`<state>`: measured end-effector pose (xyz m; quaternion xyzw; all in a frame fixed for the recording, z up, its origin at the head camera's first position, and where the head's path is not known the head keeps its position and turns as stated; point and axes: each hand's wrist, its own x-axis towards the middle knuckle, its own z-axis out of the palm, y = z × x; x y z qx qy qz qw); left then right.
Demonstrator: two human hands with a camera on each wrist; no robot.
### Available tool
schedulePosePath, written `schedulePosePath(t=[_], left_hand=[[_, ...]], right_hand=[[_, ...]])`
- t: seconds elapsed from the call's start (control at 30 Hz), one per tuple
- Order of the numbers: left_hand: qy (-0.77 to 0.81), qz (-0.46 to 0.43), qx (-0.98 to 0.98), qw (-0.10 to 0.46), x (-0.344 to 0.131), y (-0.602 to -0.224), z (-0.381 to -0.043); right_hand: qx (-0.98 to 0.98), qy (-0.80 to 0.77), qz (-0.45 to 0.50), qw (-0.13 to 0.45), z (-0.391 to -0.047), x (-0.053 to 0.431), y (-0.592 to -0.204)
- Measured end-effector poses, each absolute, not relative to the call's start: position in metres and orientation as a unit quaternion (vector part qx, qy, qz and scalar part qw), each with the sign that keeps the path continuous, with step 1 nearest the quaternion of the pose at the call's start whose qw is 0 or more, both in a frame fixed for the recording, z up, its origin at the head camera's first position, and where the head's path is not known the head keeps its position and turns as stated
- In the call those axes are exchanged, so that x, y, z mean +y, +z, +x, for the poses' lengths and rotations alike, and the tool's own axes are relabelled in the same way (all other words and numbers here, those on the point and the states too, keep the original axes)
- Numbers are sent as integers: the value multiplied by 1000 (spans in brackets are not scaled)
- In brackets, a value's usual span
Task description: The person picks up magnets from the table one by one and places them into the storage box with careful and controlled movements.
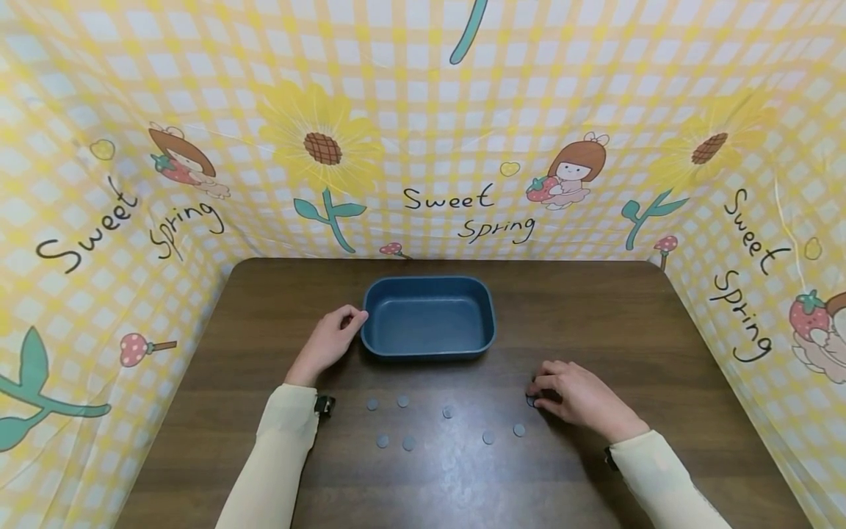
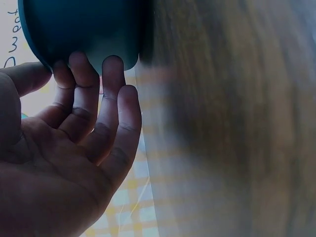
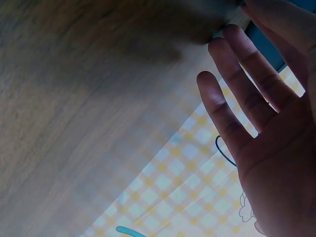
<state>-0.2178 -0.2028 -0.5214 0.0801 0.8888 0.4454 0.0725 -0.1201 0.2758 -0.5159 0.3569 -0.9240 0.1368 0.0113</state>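
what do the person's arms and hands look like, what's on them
The left sleeve and right sleeve are pale cream, plain, and long, ending near the wrists. A small black device sits at the left cuff, and a dark piece partly shows at the right one. The left hand and right hand are bare; no gloves or rings show.

Discs (image 1: 447, 412) on table (image 1: 568, 316), before container (image 1: 429, 325)

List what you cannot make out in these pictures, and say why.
Part of one disc: head view, hidden by the right hand.
Any markings on the other seven discs: head view, too small.
Most of the box: left wrist view, cut off by the top edge.
Fine grain on the table: right wrist view, blurred.
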Motion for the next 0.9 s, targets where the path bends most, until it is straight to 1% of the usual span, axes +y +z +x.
schedulePosePath(t=[0.9], left_hand=[[440,84,891,74,-202,-522,-218]], right_hand=[[-931,170,322,-34,-119,276,-509]])
